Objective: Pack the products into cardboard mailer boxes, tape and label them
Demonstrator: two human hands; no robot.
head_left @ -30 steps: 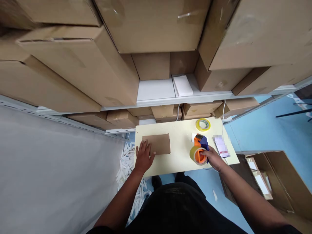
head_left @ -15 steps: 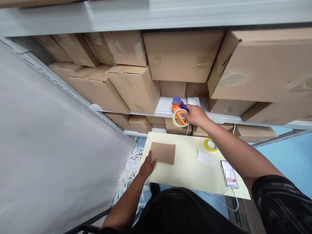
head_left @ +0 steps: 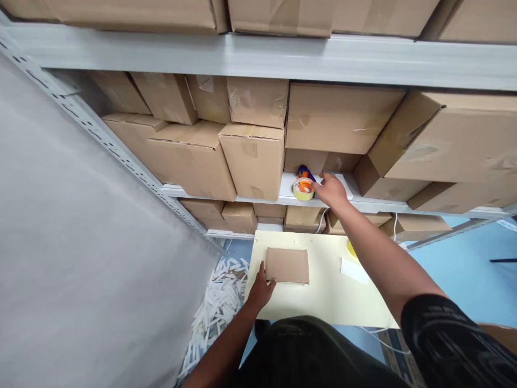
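Note:
A small flat cardboard box lies on the pale yellow table. My left hand grips its near left corner, with a finger along the left side and the thumb at the front edge. Farther up, a tape dispenser in orange and dark blue stands on the white shelf, carrying a roll of clear yellowish tape. My right hand is just right of the dispenser, fingers apart and holding nothing. Whether a fingertip still touches the dispenser, I cannot tell.
Large cardboard boxes fill the grey metal shelving. On the table are a white paper slip and a yellow tape roll, partly behind my right forearm. Paper strips cover the floor at left beside a grey wall.
The tape dispenser has gone from my right hand onto the shelf, and that hand has opened. My left hand stays at the box. The view has shifted, and my right arm now hides the phone.

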